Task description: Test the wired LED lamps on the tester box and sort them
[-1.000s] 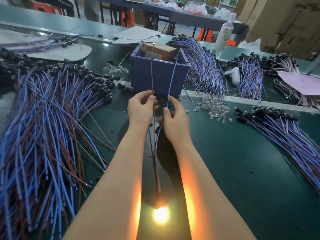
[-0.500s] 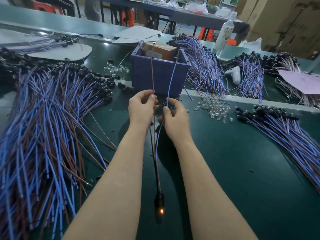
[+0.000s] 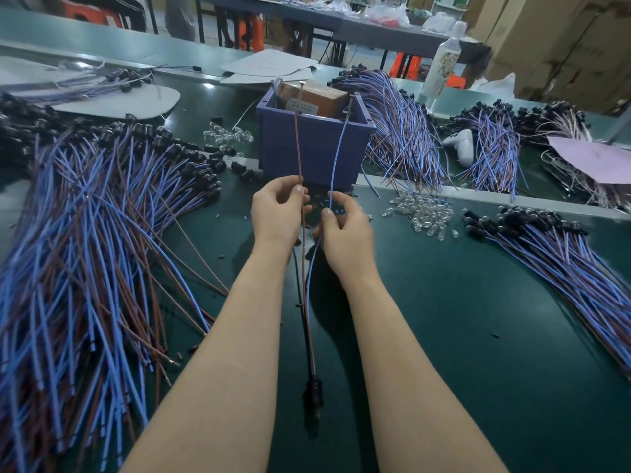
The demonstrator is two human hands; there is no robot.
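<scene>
My left hand pinches the brown wire of one LED lamp. My right hand pinches that lamp's blue wire. Both wires run up to the top of the purple tester box, their bare ends near its rim. The lamp's black holder hangs low between my forearms and is dark. A big heap of wired lamps fills the left of the green table. Another fanned pile of wired lamps lies at the right.
A brown carton sits inside the box. Loose clear bulbs lie right of my hands, with another cluster of bulbs left of the box. More wire bundles, a white bottle and pink paper lie behind.
The lamp shone brightly a second ago, dimmed to a faint glow, and is now dark. My hands stay in about the same place on the wires.
</scene>
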